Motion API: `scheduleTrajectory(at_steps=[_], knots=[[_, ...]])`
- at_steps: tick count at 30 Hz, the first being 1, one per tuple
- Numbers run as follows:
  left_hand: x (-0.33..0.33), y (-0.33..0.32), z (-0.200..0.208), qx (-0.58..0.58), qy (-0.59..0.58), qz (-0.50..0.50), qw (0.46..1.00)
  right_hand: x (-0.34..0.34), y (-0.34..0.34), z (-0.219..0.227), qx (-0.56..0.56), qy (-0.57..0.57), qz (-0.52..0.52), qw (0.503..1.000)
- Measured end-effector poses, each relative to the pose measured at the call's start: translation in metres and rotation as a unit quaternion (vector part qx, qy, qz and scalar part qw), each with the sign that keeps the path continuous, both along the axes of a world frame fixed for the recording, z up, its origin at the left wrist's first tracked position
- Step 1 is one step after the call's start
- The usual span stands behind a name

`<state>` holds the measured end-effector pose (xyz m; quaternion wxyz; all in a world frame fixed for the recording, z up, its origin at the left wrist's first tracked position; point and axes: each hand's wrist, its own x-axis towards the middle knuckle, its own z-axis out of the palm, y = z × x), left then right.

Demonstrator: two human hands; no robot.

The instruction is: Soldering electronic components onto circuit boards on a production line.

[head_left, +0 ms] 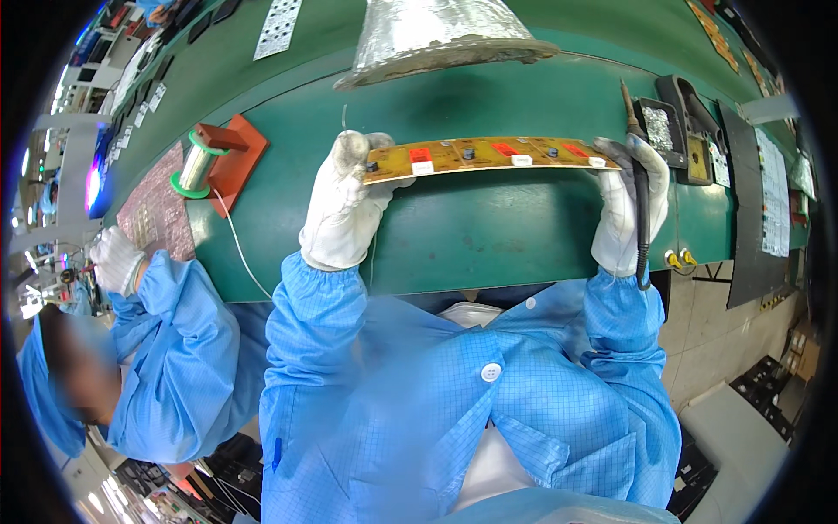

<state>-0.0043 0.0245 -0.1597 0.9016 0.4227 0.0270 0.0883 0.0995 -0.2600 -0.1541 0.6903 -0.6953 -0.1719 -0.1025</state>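
Note:
A long yellow-brown circuit board [476, 159] with red patches, white connectors and small dark parts is held up level above the green bench. My left hand [340, 205], in a white glove, is closed on its left end. A short thin wire [344, 117], which looks like solder, stands up from those fingers. My right hand [618, 210], also gloved, pinches the board's right end. The same hand holds a soldering iron [643, 205], its tip pointing away from me and its cord end hanging down by the wrist.
A solder spool [199, 164] sits on an orange-red stand [248, 162] at left. Beyond the board hangs a silvery duct hood [445, 44]. An iron holder [697, 122] stands at right. A co-worker's gloved hand [116, 260] is near bubble wrap [155, 210]; yellow plugs [679, 259] line the bench edge.

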Motion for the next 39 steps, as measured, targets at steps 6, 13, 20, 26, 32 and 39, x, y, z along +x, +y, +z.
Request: scheduleTrajectory(at_steps=[6, 13, 20, 26, 32, 39], knots=[[-0.0004, 0.0002, 0.0019, 0.004, 0.009, -0.003, 1.0, 0.0001, 0.0009, -0.0015, -0.014, -0.029, -0.012, 0.999], [-0.0003, 0.0007, 0.0024, 0.006, 0.016, -0.003, 1.0, 0.0003, 0.0007, -0.0023, 0.007, 0.001, 0.0, 1.0], [-0.0006, 0.0006, 0.0023, 0.01, 0.027, 0.003, 1.0, -0.0004, 0.0018, -0.0017, 0.007, 0.019, -0.023, 1.0], [-0.001, 0.001, 0.0031, 0.005, 0.028, 0.006, 1.0, 0.0, 0.0036, -0.0014, -0.004, 0.0, -0.033, 0.999], [-0.0015, 0.0008, 0.0032, 0.015, 0.026, -0.002, 1.0, 0.0002, 0.0041, 0.0005, 0.001, 0.012, -0.031, 0.999], [-0.0022, 0.0028, -0.0011, 0.028, 0.034, -0.003, 0.999, 0.0007, 0.0066, 0.004, -0.107, 0.004, -0.008, 0.994]])
